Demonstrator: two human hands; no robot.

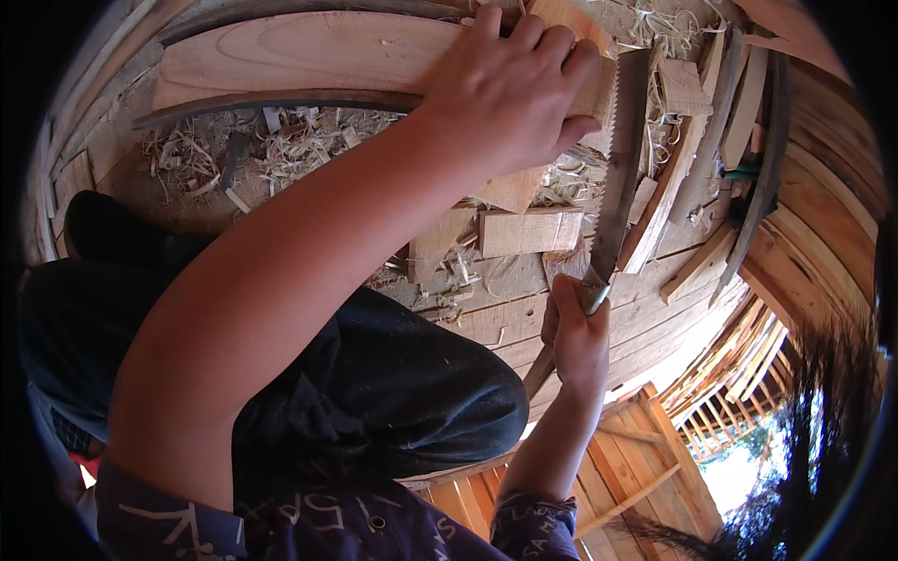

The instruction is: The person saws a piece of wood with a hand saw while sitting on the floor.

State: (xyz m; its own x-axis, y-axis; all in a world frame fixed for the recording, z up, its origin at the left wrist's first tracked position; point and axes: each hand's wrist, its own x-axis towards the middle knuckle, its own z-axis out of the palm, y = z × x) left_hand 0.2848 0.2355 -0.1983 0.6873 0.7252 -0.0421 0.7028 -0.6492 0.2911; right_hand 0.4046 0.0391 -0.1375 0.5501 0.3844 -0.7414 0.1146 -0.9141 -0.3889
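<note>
My right hand (576,332) is wrapped round the handle of a handsaw (625,178). Its long toothed blade points away from me, with the teeth facing left, alongside the right end of the wood under my left hand. My left hand (519,89) bears down on a pale wooden board (309,58), fingers curled over it close to the blade. Whether the teeth sit in a cut cannot be made out. Below the left hand, a small wooden block (530,231) lies among offcuts.
Curly wood shavings (281,154) litter the plank floor (505,323). Long wood strips (687,178) and a dark curved strip (765,168) lie right of the saw. My bent leg (412,374) is close below the work. Stacked planks (823,234) stand at the far right.
</note>
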